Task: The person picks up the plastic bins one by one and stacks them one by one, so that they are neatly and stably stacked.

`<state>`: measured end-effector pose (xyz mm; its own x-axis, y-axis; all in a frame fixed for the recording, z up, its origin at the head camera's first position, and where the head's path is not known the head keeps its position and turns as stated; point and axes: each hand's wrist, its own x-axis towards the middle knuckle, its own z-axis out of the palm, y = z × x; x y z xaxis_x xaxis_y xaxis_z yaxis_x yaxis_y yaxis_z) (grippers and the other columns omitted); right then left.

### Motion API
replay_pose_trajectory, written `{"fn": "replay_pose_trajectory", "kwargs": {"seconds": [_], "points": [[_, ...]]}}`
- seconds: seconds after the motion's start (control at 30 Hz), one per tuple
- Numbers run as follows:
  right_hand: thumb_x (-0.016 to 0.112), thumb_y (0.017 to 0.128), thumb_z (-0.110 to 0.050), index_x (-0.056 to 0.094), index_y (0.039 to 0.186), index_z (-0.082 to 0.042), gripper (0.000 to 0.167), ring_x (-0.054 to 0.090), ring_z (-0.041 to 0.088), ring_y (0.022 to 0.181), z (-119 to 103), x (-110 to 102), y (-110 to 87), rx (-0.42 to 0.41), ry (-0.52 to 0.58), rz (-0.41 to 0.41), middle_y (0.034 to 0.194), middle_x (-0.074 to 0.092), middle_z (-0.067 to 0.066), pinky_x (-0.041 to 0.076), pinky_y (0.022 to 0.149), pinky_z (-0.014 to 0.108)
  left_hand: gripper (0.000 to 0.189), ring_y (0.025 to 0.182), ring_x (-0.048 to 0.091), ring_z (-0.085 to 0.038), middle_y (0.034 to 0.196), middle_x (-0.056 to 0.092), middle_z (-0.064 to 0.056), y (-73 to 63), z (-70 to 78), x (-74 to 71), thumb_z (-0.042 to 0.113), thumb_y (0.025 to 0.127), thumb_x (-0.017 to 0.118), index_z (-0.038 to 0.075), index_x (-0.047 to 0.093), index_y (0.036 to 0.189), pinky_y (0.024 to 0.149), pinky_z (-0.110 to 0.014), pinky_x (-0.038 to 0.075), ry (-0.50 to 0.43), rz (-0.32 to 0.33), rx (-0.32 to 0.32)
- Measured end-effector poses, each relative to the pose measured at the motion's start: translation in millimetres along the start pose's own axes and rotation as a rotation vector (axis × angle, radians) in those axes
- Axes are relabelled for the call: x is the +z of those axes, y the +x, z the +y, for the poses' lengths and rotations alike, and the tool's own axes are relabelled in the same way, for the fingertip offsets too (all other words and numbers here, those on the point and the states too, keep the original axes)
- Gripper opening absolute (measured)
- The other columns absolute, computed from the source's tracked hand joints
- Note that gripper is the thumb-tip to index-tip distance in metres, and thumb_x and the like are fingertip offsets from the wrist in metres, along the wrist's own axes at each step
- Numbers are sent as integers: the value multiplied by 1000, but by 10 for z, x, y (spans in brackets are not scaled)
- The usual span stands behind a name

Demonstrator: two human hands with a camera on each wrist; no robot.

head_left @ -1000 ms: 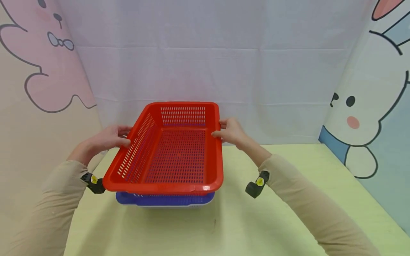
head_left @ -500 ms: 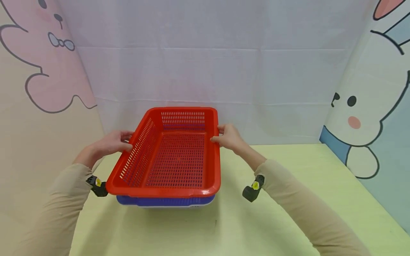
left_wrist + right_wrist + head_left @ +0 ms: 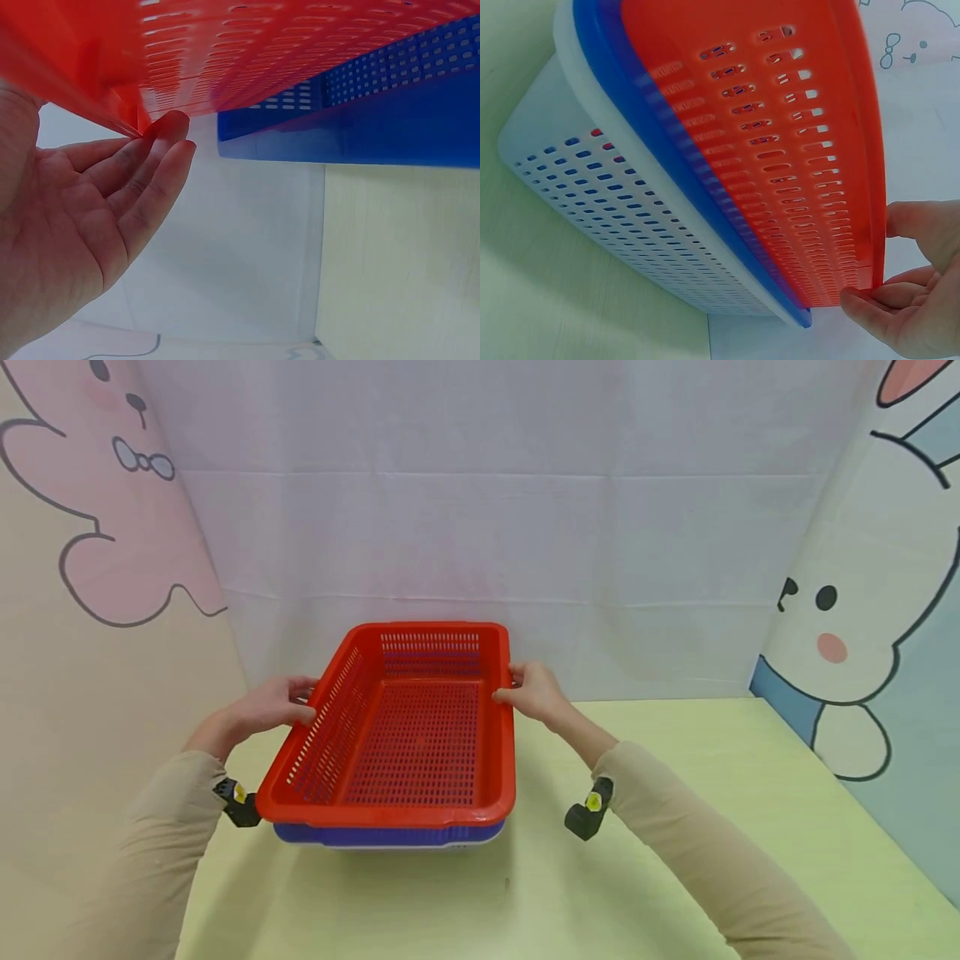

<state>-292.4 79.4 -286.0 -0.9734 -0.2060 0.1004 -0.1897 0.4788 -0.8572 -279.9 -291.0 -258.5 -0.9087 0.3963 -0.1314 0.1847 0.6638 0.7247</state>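
Observation:
A red slotted plastic basket sits partly down inside a blue basket, its rim still above the blue one. The blue basket nests in a white basket, which stands on the table. My left hand grips the red basket's left rim, thumb on top and fingers beneath; in the left wrist view the fingertips curl under the red rim. On the opposite side my right hand pinches the right rim between thumb and fingers. Most of the white basket is hidden in the head view.
The pale yellow table extends to the right and in front of the baskets. Behind it hangs a white cloth backdrop. Side panels carry a pink cartoon animal and a white rabbit.
Both hands have lowered the red basket, so its rim now sits nearer the blue rim. The grip on either side stays the same; the blue and white baskets have not moved.

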Motion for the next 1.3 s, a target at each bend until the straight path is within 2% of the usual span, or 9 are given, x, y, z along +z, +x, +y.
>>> {"fn": "replay_pose_trajectory", "kwargs": {"seconds": [0.2, 0.43, 0.77, 1.3], "points": [[61, 79, -5, 55, 118, 8, 41, 61, 20, 81, 23, 23, -16, -10, 3, 11, 99, 65, 19, 51, 70, 26, 60, 91, 59, -24, 116, 54, -28, 11, -36, 30, 5, 79, 50, -13, 30, 132, 73, -31, 52, -1, 2, 0], [60, 79, -5, 56, 117, 7, 40, 61, 20, 82, 78, 68, -3, -22, 5, 12, 98, 65, 18, 51, 69, 26, 61, 94, 59, -27, 118, 53, -28, -3, -61, 69, 7, 80, 51, -12, 28, 133, 75, -35, 52, -2, 1, -29], [59, 79, -5, 47, 127, 8, 51, 56, 27, 108, 173, 139, 26, -14, 28, 14, 117, 58, 21, 49, 85, 34, 62, 91, 61, -27, 115, 54, -27, 13, -148, 122, 8, 79, 52, -12, 28, 134, 78, -39, 52, 3, 9, -46], [58, 80, -6, 49, 126, 5, 48, 55, 26, 109, 248, 193, 46, 7, 31, 6, 116, 60, 17, 50, 83, 33, 61, 93, 60, -28, 115, 54, -27, 35, -210, 168, 5, 79, 53, -12, 30, 133, 76, -38, 53, -18, 5, -42]]}}
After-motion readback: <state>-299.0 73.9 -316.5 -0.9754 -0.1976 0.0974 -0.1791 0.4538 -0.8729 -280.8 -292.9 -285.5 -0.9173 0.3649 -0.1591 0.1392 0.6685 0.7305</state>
